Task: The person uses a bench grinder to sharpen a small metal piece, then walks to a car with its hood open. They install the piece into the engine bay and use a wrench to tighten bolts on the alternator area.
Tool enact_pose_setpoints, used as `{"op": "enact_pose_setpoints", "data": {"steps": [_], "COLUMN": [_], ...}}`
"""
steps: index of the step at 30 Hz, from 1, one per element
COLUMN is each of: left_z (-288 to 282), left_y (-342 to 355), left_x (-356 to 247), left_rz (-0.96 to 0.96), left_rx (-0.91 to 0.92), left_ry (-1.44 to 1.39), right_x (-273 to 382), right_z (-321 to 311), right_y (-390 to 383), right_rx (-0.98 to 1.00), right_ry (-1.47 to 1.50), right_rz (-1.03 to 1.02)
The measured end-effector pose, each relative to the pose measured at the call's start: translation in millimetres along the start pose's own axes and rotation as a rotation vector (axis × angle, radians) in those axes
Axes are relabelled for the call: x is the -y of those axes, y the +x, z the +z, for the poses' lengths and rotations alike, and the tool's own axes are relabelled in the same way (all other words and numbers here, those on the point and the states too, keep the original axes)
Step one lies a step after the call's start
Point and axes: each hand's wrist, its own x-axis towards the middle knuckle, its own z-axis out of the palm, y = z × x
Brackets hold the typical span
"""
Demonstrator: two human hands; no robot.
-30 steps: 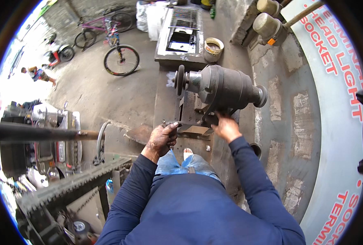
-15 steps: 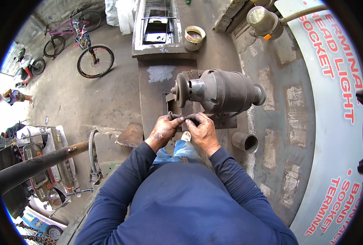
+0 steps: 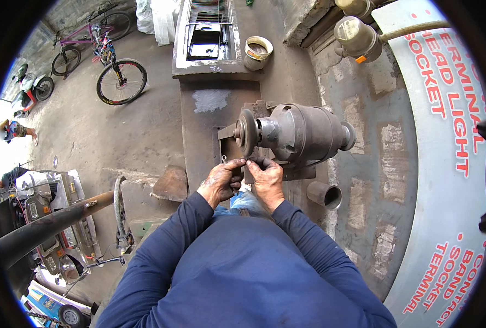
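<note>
upper left of the frame, a bicycle [image 3: 111, 59]. at centre, the left hand [image 3: 219, 183], fingers clamped on a small metal part [image 3: 223, 159] whose ring-like end pokes up. just above, a round grinding wheel [image 3: 248, 133]. touching the left fingertips, the right hand [image 3: 267, 177], thumb and forefinger together; what they pinch i cannot tell. right of centre, a grey motor [image 3: 306, 131].
</note>
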Motion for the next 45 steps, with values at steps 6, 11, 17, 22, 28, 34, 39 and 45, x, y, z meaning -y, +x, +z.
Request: {"op": "enact_pose_setpoints", "data": {"steps": [6, 11, 17, 22, 28, 34, 39, 45], "left_z": [1, 2, 2, 3, 3, -2, 3, -1], "left_y": [0, 2, 4, 4, 5, -15, -25, -17], "left_x": [-1, -3, -3, -4, -2, -5, -9, -3], "left_rz": [-0.008, -0.038, -0.054, -0.075, -0.044, 0.282, 0.497, 0.179], "left_rx": [-0.017, -0.027, 0.003, 0.014, -0.004, 0.055, 0.026, 0.105], "left_ry": [-0.050, -0.087, -0.114, -0.131, -0.097, 0.303, 0.615, 0.247], "right_x": [1, 5, 10, 10, 15, 31, 37, 27], "right_z": [4, 7, 6, 6, 6, -2, -15, -7], "right_y": [1, 1, -1, -1, -1, -13, -15, -13], "right_rx": [-0.025, -0.046, -0.056, -0.047, -0.062, 0.106, 0.145, 0.063], "right_ry": [-0.068, -0.022, -0.067, -0.032, -0.091, -0.012, -0.311, -0.287], "right_rz": [-0.041, 0.001, 0.020, 0.041, 0.004, -0.079, -0.370, -0.298]}}
